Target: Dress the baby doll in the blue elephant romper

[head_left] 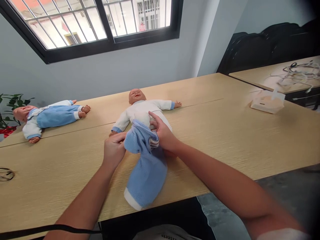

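A baby doll (143, 110) in a white top with blue cuffs lies on its back on the table, arms spread and head away from me. Over its lower body are blue doll trousers (148, 173) with a white hem. The fabric is bunched at the top, and one trouser leg hangs toward the table's front edge. My left hand (115, 150) pinches the bunched cloth on its left side. On the other side my right hand (163, 133) grips the trousers beside a striped patch, one finger stretched toward the doll's top. The doll's legs are mostly hidden.
Another doll (58, 115) in blue and white lies at the table's far left. Glasses (6, 174) rest at the left edge. A white tissue box (268, 101) stands at the right, and tangled cables (297, 73) lie on another table behind it. A barred window is ahead.
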Tool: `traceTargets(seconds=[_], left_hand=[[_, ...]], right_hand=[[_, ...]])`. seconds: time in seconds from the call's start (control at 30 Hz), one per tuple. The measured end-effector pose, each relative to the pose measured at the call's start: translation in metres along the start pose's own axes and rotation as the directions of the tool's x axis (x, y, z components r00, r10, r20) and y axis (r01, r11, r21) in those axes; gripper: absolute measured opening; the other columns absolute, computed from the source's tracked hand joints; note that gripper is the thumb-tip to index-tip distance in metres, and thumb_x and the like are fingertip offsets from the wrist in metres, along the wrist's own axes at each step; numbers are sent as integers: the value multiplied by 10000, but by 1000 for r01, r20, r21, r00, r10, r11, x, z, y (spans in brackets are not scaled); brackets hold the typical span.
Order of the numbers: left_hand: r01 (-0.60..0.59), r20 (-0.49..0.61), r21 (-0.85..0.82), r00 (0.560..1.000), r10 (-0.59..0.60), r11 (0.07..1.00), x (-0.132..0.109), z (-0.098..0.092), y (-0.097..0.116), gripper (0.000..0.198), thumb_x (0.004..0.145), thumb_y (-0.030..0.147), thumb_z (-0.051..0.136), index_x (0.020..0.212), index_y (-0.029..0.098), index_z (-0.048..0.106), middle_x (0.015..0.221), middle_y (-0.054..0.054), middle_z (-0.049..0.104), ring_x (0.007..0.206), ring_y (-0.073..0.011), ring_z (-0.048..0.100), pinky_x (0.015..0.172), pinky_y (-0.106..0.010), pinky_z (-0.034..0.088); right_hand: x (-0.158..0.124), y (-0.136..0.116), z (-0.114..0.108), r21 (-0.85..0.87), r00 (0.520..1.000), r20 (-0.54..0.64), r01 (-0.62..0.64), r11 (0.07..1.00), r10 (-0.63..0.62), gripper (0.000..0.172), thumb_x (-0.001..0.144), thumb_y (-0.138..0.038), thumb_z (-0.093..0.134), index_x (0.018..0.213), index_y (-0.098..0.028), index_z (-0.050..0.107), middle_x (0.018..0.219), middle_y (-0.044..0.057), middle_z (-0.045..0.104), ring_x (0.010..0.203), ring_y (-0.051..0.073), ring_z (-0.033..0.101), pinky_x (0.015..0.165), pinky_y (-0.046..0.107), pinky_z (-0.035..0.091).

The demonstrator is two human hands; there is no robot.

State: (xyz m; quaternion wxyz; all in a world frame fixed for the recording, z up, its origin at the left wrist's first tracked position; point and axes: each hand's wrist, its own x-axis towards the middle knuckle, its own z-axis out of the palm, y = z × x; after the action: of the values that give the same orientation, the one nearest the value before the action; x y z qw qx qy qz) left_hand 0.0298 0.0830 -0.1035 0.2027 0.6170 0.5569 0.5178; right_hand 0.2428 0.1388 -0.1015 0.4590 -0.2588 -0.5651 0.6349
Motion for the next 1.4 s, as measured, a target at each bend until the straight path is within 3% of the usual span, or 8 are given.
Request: traceTargets(seconds=[0.3, 0.47, 0.77, 0.9, 1.07, 1.2, 1.33, 1.4], left_hand=[[7, 175, -31, 984, -2, 999, 1, 1, 4, 215, 757, 204, 666, 919, 199, 807, 935, -38, 798, 856, -210, 703, 751, -312, 576], [146, 320, -129, 942, -98, 981, -2, 9, 10, 339, 736, 251, 751, 1069, 195, 731, 913, -32, 782, 800, -208, 709, 696, -306, 569], [265, 107, -288, 964, -244, 920, -12, 29, 9, 470, 733, 337, 810, 1122, 174, 603, 960, -53, 752, 860, -215, 712, 741, -311, 556], [224, -5, -284, 972, -235, 932, -10, 27, 1, 404, 823, 424, 738, 1115, 195, 578, 923, -24, 704, 832, -192, 675, 724, -300, 533], [265, -43, -280, 957, -288, 923, 3, 14, -12, 401, 816, 471, 745, 1042, 203, 552, 830, 27, 596, 712, -137, 577, 653, -255, 478], [211, -1, -251, 976, -218, 945, 9, 1, -12, 401, 802, 383, 750, 1086, 219, 519, 766, 72, 490, 626, -98, 485, 601, -217, 430], [50, -20, 54, 999, -49, 997, 4, -8, -1, 456, 757, 278, 764, 1137, 239, 517, 934, 16, 593, 799, -139, 591, 727, -262, 488], [-29, 6, 184, 1000, 28, 982, 0, -10, 4, 407, 768, 289, 757, 1116, 239, 551, 1005, -12, 638, 879, -174, 617, 780, -303, 497]], right_hand=[[5, 1, -5, -82, 993, -95, 56, 995, -64, 606, 919, -444, 775, 1455, -274, 549, 1360, 79, 606, 1131, 205, 645, 991, 345, 565], [5, 0, -5, -102, 988, -144, 43, 994, -58, 652, 912, -487, 768, 1481, -287, 520, 1316, 67, 602, 1014, 187, 657, 845, 303, 587], [6, 22, 0, -30, 995, -54, 79, 996, -81, 581, 864, -421, 803, 1323, -304, 465, 1304, 43, 548, 735, 110, 620, 573, 235, 494], [-2, 13, -1, -197, 991, 34, 132, 971, -128, 378, 1057, -534, 498, 1340, -286, 536, 1214, 55, 606, 960, 186, 617, 863, 332, 529], [-4, -4, -3, -461, 980, 169, 174, 870, -106, 519, 947, -499, 702, 1400, -269, 594, 1029, 47, 695, 972, 269, 628, 970, 438, 491], [22, -10, -40, -425, 978, -83, 139, 894, -191, 369, 940, -532, 673, 1097, -202, 720, 1006, 57, 727, 944, 266, 639, 887, 400, 506], [51, -9, -100, -412, 831, -473, 86, 907, -294, 448, 821, -603, 749, 946, -175, 706, 918, 58, 712, 904, 255, 626, 848, 381, 507], [57, -6, -118, -386, 791, -545, 57, 921, -277, 480, 771, -631, 782, 891, -175, 695, 890, 53, 701, 873, 243, 618, 827, 371, 509]])
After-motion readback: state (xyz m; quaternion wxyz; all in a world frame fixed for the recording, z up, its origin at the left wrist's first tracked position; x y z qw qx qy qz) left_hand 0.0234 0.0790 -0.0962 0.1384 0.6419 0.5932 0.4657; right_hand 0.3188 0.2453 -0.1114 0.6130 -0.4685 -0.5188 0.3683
